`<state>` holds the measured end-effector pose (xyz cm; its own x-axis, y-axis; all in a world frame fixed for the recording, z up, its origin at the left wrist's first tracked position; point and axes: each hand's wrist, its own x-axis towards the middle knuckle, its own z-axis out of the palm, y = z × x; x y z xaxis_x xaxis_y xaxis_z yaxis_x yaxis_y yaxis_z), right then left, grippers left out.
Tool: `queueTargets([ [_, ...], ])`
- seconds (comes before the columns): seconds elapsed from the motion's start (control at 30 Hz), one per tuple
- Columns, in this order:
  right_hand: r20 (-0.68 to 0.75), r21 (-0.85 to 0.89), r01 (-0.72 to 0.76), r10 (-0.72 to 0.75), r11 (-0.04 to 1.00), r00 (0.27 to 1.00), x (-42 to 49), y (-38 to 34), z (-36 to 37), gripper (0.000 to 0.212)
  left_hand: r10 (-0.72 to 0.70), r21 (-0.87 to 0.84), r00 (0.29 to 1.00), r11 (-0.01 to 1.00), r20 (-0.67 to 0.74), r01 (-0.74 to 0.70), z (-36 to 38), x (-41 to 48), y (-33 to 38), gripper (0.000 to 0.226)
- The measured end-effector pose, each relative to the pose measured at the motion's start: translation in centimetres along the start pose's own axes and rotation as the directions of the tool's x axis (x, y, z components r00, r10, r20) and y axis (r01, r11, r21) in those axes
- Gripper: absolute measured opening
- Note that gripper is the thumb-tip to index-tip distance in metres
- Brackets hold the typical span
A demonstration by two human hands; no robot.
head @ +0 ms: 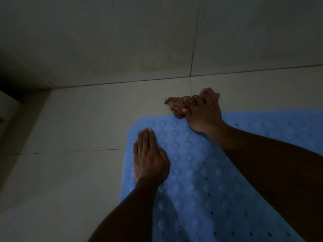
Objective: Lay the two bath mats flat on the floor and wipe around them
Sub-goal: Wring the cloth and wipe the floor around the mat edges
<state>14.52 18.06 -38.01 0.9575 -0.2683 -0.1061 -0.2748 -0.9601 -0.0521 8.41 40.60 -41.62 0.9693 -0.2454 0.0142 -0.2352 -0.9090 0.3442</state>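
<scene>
left hand (150,158) lying flat-fingered on blue mat (209,180), right hand (203,116) clutching crumpled rag (176,103) on tiled floor (78,119) beside wall (122,41)

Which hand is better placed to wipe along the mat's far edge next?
Right, probably. The right hand grips the cloth on the tile at the far edge of the blue mat; the left hand lies flat on the mat, empty.

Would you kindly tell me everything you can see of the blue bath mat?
The blue bath mat looks like translucent rubber, with a rounded corner, rows of suction cups and small holes. It lies flat on the tiled floor, cut off below and right. The left hand presses flat near its left edge; the right hand, gripping a rag, reaches over its far edge.
</scene>
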Motion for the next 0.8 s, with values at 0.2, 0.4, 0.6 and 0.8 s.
queueTargets([
  [0.2,-0.113,0.034,0.183,-0.178,0.982,0.977,-1.2,4.8,-0.8,0.056,-0.004,0.081,1.000,0.997,0.017,0.002,0.1,0.2,0.0,0.075],
  [0.4,0.072,0.158,0.204,-0.217,0.966,0.973,-1.6,5.5,1.5,0.067,0.233,0.028,0.958,0.970,0.169,-0.241,1.8,-3.8,8.5,0.066],
  [0.6,-0.038,0.000,0.147,-0.146,0.989,0.988,-1.6,7.3,-0.6,0.049,0.190,0.127,0.947,0.965,0.257,-0.228,3.7,-5.5,12.0,0.071],
  [0.8,-0.025,0.001,0.029,-0.028,1.000,0.999,-2.7,15.3,-1.2,0.059,0.178,0.143,0.939,0.963,0.293,-0.227,3.4,-5.3,12.2,0.072],
])
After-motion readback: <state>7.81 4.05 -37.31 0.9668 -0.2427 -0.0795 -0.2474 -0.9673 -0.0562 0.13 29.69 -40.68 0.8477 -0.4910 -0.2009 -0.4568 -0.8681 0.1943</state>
